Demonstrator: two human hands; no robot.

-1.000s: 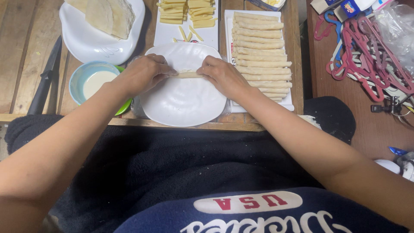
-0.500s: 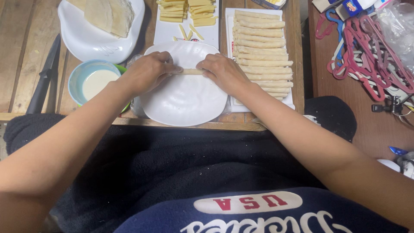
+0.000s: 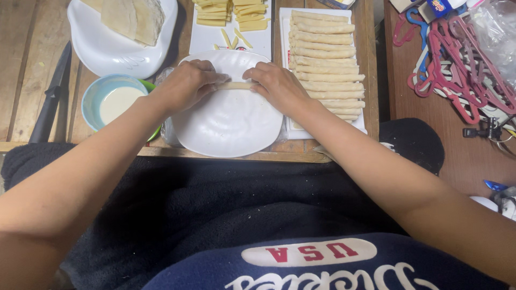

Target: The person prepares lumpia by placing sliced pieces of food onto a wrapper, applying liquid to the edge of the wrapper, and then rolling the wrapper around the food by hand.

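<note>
Roll (image 3: 235,85) of thin pale wrapper is pinned at both ends, lying crosswise on the far half of the white plate (image 3: 228,126) at the near edge of the wooden table (image 3: 21,64). It's gripped by the left hand (image 3: 185,86) on one end and the right hand (image 3: 274,86) on the other, fingers curled down over it, with only a short bit of the middle left showing between them. So the hands are kept slightly apart, each one closed on its end of the roll.

Just right of the plate, a white tray (image 3: 285,32) is stacked with finished rolls (image 3: 325,62), laid side by side in a neat column. Beyond the plate, yellow cheese sticks (image 3: 231,13) are piled on another white tray. A second plate with flat wrappers (image 3: 134,19) is parked at the far left, and a blue bowl (image 3: 91,96) of white liquid sits just left of the working plate. A black knife (image 3: 51,96) is laid along the left side. Off to the right, a heap of red and pink hangers (image 3: 457,59) is dumped on a separate surface.
</note>
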